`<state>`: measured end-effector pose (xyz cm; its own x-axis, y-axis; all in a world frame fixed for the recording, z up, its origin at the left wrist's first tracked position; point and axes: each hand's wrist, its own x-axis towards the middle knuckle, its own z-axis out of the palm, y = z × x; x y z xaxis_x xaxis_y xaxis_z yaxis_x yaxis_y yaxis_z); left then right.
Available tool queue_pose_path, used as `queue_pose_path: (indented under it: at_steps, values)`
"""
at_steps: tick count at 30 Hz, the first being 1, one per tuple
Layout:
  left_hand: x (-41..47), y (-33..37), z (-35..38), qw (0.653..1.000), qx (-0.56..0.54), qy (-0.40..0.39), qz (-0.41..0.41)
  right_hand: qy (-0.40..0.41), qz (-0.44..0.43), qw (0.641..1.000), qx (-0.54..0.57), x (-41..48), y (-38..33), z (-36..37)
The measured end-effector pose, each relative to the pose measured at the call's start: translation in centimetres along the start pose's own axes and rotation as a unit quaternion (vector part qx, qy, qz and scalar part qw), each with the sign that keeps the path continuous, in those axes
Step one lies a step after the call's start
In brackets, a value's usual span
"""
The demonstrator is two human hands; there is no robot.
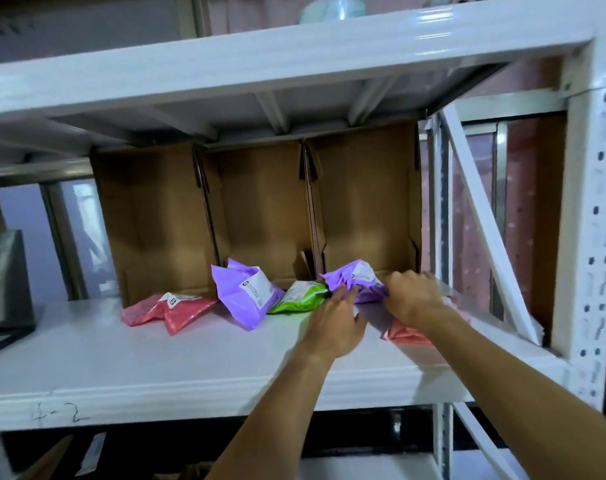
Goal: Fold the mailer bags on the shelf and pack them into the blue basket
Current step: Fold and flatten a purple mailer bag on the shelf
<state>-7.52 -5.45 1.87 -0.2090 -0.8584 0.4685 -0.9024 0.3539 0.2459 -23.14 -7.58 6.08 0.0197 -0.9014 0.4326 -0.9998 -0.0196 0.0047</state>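
Reaching in on the head cam, both hands are on the crumpled purple mailer bag (pixel 360 285) at the right end of the shelf (pixel 121 351), probably to drag it forward where there's room to fold. Left hand (pixel 332 317) has fingers nearly straight, tips pressing the bag's left edge; right hand (pixel 415 299) curls over its right side, gripping it. Blue basket isn't in shot.

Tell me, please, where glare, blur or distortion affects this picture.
Head view: glare streaks the upper shelf beam; wide-angle distortion bows the front edge of the lower shelf; motion blur softens the right hand gripping the purple mailer bag; the cardboard boxes lie in soft shadow; the frame's left edge is smeared.
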Motion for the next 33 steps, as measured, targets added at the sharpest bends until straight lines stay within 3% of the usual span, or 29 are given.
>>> queue_pose_path:
  at_steps: [23, 33]
  values:
    - [-3.6, 1.3, -1.1, 0.997, 0.013, -0.049, -0.059, 0.043, -0.042, 0.997, -0.040, -0.5, -0.4, 1.2]
    - [-4.4, 1.0, -1.5, 0.989, -0.084, -0.078, -0.093, 0.071, -0.064, 0.995, -0.038, -1.5, -0.8, 1.3]
